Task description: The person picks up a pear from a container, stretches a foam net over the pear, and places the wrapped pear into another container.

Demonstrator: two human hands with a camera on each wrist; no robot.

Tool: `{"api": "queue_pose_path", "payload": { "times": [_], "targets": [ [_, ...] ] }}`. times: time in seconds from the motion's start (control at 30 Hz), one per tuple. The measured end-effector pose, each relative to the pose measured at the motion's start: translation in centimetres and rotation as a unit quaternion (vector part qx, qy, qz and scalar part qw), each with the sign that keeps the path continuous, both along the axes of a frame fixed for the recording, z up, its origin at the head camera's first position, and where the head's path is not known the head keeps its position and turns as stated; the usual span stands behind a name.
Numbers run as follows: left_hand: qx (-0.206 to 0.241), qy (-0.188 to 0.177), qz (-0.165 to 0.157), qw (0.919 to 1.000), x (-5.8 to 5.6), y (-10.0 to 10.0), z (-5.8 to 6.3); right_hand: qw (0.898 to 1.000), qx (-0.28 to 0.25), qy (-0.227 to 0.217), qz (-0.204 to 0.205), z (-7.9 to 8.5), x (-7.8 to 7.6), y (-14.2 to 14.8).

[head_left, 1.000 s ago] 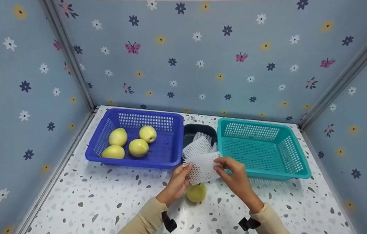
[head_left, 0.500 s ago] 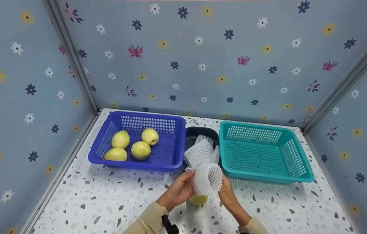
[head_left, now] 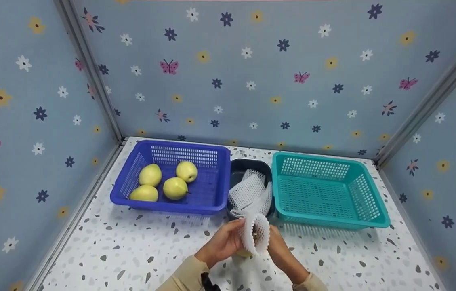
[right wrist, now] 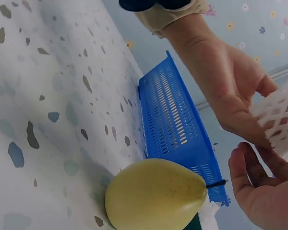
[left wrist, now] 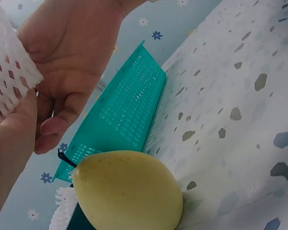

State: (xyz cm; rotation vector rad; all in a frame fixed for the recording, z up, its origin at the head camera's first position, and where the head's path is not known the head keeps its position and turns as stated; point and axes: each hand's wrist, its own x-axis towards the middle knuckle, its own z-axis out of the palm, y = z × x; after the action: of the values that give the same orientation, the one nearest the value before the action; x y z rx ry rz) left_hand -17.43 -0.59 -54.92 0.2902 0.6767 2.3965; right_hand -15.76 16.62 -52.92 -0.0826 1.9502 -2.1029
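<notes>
A white foam fruit net (head_left: 248, 236) is held between both hands in the head view, its mouth spread into a round opening. My left hand (head_left: 221, 242) grips its left edge, and my right hand (head_left: 278, 248) grips the right side, with those fingers partly hidden. Just below the net, a yellow-green pear (left wrist: 129, 191) sits on the speckled table, its dark stem pointing away from me. The head view shows only a sliver of this pear; both wrist views show it apart from the net and hands.
A blue-purple basket (head_left: 171, 208) with several pears (head_left: 175, 188) stands at left. In the middle, a dark bin (head_left: 252, 162) contains more foam nets (head_left: 248, 190). At right is a teal basket (head_left: 328, 223). Flower-patterned panels (head_left: 236, 68) enclose the table's back and sides.
The flat foam net has been opened into a tube. Both hands have lowered it toward me, over the pear, which is now mostly hidden in the head view.
</notes>
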Motion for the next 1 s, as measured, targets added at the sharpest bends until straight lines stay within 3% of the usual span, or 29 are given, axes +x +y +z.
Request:
{"api": "queue_pose_path", "payload": {
  "times": [0.13, 0.23, 0.4, 0.53, 0.63, 0.73, 1.0],
  "targets": [
    [-0.003, 0.014, 0.001, 0.9999, 0.0, -0.2, -0.4, 0.997, -0.076, -0.020, -0.002, -0.1, -0.2, 0.3],
    [-0.008, -0.006, 0.003, 0.9999, -0.1, -0.2, -0.6, 0.988, -0.152, -0.041, 0.003, -0.1, -0.3, 0.6],
    [-0.049, -0.050, 0.037, 0.9969, -0.2, -0.3, -0.8, 0.950, -0.279, -0.139, 0.001, -0.3, -0.6, 1.0],
    [-0.063, -0.070, 0.053, 0.9941, -0.2, -0.2, -1.2, 0.929, -0.321, -0.182, -0.006, -0.7, -0.5, 1.2],
    [-0.069, -0.073, 0.064, 0.9929, -0.3, -0.2, -1.6, 0.928, -0.322, -0.187, -0.006, -1.1, -0.5, 1.2],
    [-0.083, -0.077, 0.078, 0.9905, -0.2, -0.3, -1.9, 0.933, -0.306, -0.188, -0.016, -1.5, -0.7, 1.2],
    [-0.126, -0.094, 0.122, 0.9800, -0.5, -0.9, -3.2, 0.961, -0.228, -0.150, -0.043, -3.2, -0.9, 1.4]
  ]
}}
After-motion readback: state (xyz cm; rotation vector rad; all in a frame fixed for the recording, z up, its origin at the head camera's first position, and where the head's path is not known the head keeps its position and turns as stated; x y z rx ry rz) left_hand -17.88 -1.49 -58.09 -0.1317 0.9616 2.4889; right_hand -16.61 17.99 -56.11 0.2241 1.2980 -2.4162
